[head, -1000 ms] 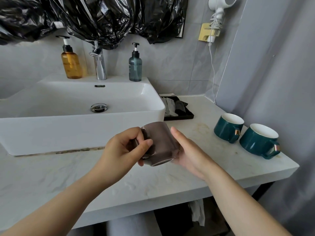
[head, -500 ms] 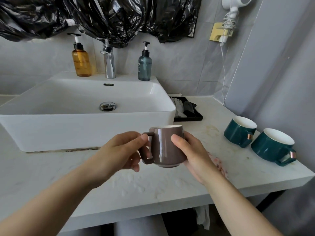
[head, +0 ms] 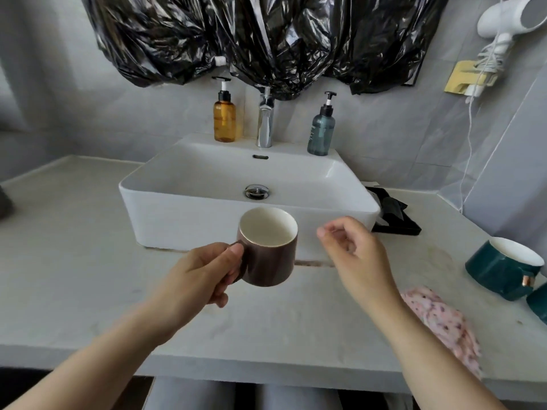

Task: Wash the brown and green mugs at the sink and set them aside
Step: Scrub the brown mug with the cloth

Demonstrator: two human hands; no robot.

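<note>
Because the left hand (head: 201,276) has its fingers curled around the handle, the brown mug (head: 266,261) hangs upright in the air above the counter (head: 74,247), just in front of the sink (head: 349,170) and not yet over its basin. Its pale inside faces up and looks empty. Gripping by the handle leaves the body and rim bare, which in my judgement suits rinsing: the other hand can rub the inside while water runs.

The right hand (head: 352,255) hovers just beside the mug on its right, apart from it, fingers loosely curled and grasping nothing. That leaves it free to reach the faucet (head: 265,122) at the sink's back rim, between the amber pump bottle (head: 225,119) and the teal pump bottle (head: 321,131). No water can be seen running.

A green mug (head: 503,267) stands near the counter's right edge. Part of a second green mug (head: 537,303) sits close to it at the picture's border; whether they touch I cannot tell. A pink cloth (head: 438,318) lies near the front edge, between the right forearm and those mugs, handy for wiping.

Washing seems not yet begun. The next move likely calls for lifting the mug over the sink's front rim and under the spout.
</note>
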